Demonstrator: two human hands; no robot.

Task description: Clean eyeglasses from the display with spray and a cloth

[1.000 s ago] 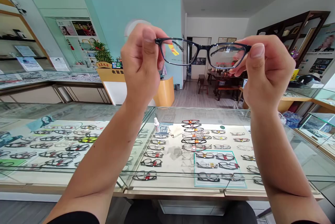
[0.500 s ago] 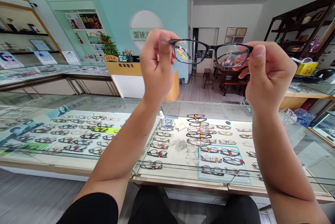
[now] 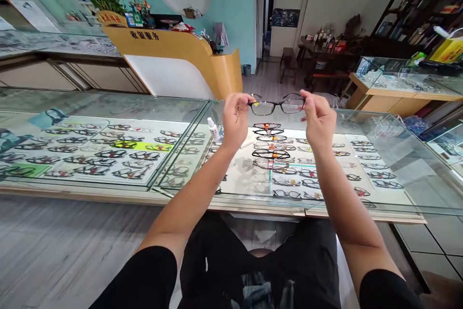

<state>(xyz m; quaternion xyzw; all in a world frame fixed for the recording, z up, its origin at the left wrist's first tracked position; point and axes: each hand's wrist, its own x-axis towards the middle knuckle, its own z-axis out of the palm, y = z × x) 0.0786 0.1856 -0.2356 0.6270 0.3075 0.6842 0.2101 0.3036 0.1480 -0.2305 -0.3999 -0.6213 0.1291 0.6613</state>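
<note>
Glasses [image 3: 278, 104] above case [image 3: 267, 209] of frames [image 3: 388, 184]

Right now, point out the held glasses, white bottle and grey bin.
Held glasses [image 3: 278, 103], head view: frame's bridge.
White bottle [image 3: 213, 130], head view: its body.
Grey bin [image 3: 246, 70], head view: its side.

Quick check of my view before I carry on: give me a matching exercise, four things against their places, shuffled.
Things
1. black-framed glasses
2. white bottle
3. yellow bag
4. bin

Places
A. at the foot of the teal wall
B. held at either end by the left hand and right hand
C. at the picture's upper right edge
D. beside the left hand in the picture

Pairs: 1-B, 2-D, 3-C, 4-A
</note>
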